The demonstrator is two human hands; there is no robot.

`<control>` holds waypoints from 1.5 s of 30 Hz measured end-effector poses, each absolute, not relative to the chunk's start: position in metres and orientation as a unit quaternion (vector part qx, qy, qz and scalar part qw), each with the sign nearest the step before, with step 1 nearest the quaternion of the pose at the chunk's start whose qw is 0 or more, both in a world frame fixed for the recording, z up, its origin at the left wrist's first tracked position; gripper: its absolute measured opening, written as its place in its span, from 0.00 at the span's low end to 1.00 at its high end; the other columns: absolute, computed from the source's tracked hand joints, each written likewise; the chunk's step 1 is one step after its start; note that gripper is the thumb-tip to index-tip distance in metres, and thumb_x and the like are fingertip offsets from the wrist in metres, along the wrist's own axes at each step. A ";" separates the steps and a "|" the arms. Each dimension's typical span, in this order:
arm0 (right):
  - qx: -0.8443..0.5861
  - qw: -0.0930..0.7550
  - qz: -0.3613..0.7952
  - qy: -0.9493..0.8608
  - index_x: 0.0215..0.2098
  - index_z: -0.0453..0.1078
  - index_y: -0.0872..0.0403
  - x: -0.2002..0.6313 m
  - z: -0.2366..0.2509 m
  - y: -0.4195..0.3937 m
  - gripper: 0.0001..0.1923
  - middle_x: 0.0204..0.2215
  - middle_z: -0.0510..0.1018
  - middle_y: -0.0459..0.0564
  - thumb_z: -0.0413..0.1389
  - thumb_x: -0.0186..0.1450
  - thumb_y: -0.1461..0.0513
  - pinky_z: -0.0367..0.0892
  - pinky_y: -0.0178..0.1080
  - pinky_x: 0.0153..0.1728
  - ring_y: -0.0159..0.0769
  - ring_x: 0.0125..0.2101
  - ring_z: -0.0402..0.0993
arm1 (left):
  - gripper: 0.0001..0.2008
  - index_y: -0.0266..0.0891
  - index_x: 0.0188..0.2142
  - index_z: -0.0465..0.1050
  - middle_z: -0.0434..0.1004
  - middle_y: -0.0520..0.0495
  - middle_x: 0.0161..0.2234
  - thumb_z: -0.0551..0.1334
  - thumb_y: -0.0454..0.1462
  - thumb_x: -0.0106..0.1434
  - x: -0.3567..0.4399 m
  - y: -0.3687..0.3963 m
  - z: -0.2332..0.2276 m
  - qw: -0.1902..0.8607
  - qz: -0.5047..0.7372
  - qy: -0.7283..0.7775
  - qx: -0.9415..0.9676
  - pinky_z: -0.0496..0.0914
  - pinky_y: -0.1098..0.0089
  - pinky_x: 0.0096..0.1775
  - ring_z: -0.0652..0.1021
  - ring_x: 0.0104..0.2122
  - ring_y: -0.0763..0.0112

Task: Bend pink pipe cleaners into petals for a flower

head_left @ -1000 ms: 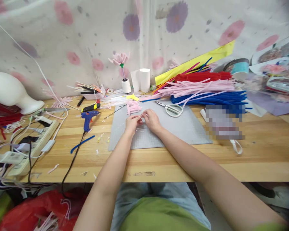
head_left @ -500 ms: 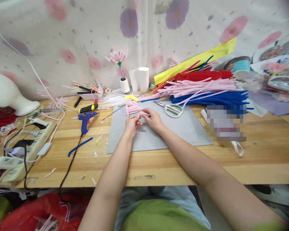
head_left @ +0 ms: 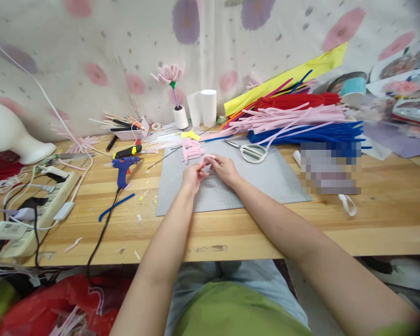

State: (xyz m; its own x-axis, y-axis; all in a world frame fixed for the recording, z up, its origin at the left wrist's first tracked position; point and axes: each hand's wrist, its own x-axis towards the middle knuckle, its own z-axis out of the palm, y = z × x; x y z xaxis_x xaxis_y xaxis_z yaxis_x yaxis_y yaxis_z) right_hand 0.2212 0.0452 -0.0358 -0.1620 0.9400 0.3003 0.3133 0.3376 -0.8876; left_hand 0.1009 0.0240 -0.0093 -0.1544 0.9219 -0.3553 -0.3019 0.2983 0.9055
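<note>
Between my two hands a short pink pipe cleaner (head_left: 207, 158) is bent into a small arch. My left hand (head_left: 193, 178) is closed in a pinch at its left end. The fingers of my right hand (head_left: 224, 170) pinch its other end. Both hands hover over the grey cutting mat (head_left: 266, 184). Just beyond them lies a small stack of short pink pipe cleaner pieces (head_left: 192, 151). Scissors with pale handles (head_left: 252, 153) rest on the mat to the right of my hands.
A blue glue gun (head_left: 125, 169) with its cord and a blue pipe cleaner (head_left: 117, 206) lie left. Bundles of pink (head_left: 290, 117), red and blue pipe cleaners are piled back right. A pink flower (head_left: 170, 74) stands in a white holder (head_left: 180, 117). A power strip (head_left: 52, 210) sits far left.
The pink pipe cleaner, nearly straight before, is now curved into an arch as my hands have come closer together. The whole view has tilted slightly.
</note>
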 end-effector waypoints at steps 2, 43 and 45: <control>-0.502 0.436 0.322 -0.674 0.33 0.74 0.55 0.223 -0.037 0.046 0.19 0.27 0.78 0.48 0.46 0.64 0.53 0.62 0.32 0.29 0.29 0.24 0.71 | 0.10 0.35 0.21 0.68 0.62 0.55 0.15 0.58 0.35 0.57 0.102 0.023 -0.016 0.495 0.488 0.598 0.399 0.66 0.76 0.23 0.64 0.14 0.82; -0.626 0.365 0.154 -0.672 0.28 0.73 0.53 0.217 -0.032 0.043 0.22 0.28 0.78 0.53 0.42 0.66 0.52 0.57 0.35 0.30 0.37 0.31 0.72 | 0.09 0.40 0.22 0.74 0.74 0.48 0.20 0.59 0.39 0.55 0.105 0.018 -0.021 0.256 0.410 0.672 0.561 0.63 0.73 0.32 0.75 0.28 0.69; -0.615 0.375 0.160 -0.675 0.28 0.73 0.53 0.218 -0.033 0.043 0.22 0.28 0.78 0.52 0.42 0.66 0.52 0.58 0.35 0.30 0.37 0.31 0.72 | 0.10 0.39 0.23 0.75 0.74 0.49 0.19 0.58 0.40 0.56 0.104 0.019 -0.022 0.273 0.413 0.670 0.553 0.63 0.73 0.31 0.74 0.25 0.70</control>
